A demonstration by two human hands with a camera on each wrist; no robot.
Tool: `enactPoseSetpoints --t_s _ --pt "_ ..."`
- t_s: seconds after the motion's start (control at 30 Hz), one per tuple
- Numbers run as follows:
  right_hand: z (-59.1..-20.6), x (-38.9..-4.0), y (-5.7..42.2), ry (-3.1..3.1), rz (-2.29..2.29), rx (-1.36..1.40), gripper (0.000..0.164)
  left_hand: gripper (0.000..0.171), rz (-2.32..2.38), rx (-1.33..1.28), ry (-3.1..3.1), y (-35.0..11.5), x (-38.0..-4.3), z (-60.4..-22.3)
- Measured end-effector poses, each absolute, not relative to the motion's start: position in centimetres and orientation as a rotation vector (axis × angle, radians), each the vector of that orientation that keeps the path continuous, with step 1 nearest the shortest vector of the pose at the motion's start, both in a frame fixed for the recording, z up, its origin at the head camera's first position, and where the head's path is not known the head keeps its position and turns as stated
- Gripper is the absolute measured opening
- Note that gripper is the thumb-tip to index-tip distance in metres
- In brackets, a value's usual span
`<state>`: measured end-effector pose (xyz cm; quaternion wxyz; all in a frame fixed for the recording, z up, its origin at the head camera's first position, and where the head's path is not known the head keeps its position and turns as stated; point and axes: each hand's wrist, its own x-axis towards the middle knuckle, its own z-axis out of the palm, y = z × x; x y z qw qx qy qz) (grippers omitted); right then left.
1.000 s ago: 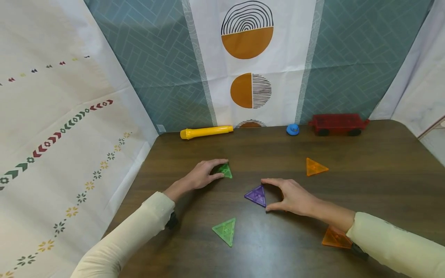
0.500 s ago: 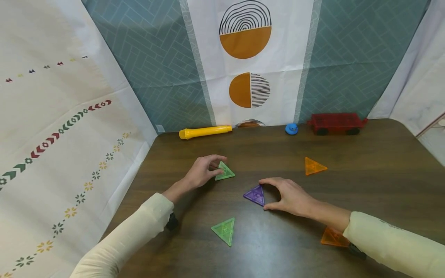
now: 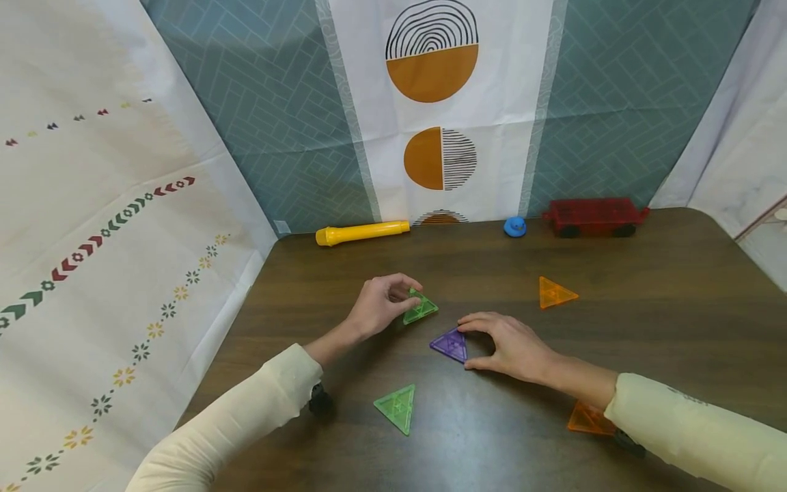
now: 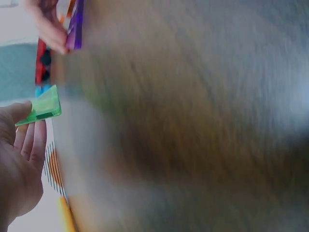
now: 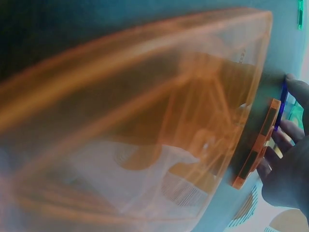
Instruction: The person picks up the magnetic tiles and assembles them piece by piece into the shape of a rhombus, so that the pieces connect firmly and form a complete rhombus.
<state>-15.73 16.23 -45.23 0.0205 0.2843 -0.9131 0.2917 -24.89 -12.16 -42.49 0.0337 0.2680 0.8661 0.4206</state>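
The left hand [image 3: 381, 304] pinches a green triangle [image 3: 421, 311] between its thumb and fingers (the left wrist view shows the grip plainly), tilted and clear of the table [image 3: 479, 451]. Just to the right of it, a purple triangle [image 3: 451, 345] lies on the table, with the right hand [image 3: 513, 348] holding it at two corners, thumb on one and a fingertip on the other. In the right wrist view, an orange piece [image 5: 258, 145] sits beside that hand's fingers; whether they touch it, I cannot tell. A second green triangle [image 3: 398, 408] lies nearer the person, an orange triangle [image 3: 556, 293] farther off. Along the back edge are a yellow stick [image 3: 363, 234], a small blue toy [image 3: 515, 227] and a red wagon [image 3: 596, 219].
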Motion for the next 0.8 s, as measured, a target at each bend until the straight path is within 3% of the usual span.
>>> enactPoseSetpoints --t_s 0.8 --pt "-45.3 -15.7 16.1 -2.809 0.892 0.892 0.054 0.019 1.210 1.032 2.697 -8.4 -21.6 -43.6"
